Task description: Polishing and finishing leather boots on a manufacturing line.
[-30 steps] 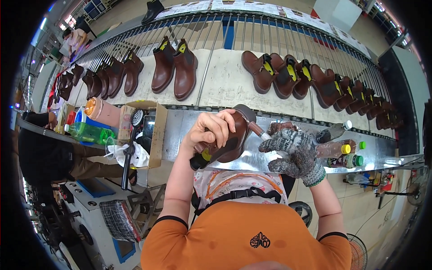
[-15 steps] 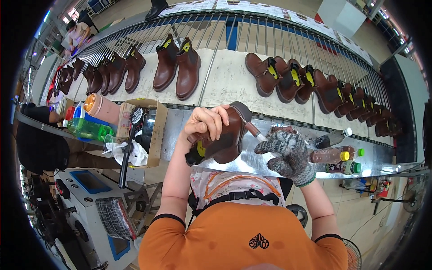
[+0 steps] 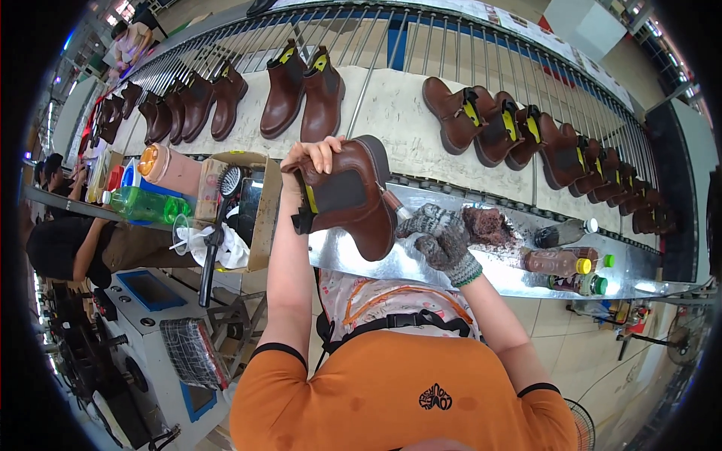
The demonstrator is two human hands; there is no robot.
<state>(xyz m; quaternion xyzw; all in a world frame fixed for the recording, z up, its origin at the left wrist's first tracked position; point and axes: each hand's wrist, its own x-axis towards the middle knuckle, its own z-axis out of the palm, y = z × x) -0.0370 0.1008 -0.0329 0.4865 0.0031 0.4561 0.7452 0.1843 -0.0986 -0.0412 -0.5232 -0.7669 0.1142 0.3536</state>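
Note:
My bare left hand (image 3: 314,156) is closed around the upper part of a dark brown ankle boot (image 3: 352,203). The boot is tipped on its side over the metal ledge, with its dark elastic side panel showing and its sole turned away to the right. On my right hand (image 3: 442,239) is a grey knitted glove with dark stains. Its fingers are closed on a small brush (image 3: 396,204), whose brown-stained tip meets the boot near the sole's edge. Just beyond the glove, a crumbly brown rag or sponge (image 3: 490,225) lies on the ledge.
Rows of brown boots (image 3: 282,94) stand on the pale-covered roller rack ahead. Several small bottles (image 3: 556,261) lie on the ledge at right. To the left, a cardboard box (image 3: 259,218) holds a black hairbrush (image 3: 219,225) near a green bottle (image 3: 143,207). Other people (image 3: 64,244) are at far left.
The boot has turned in my left hand and shifted left, showing more of its side panel. My gloved right hand has moved left with the brush, uncovering the brown clump.

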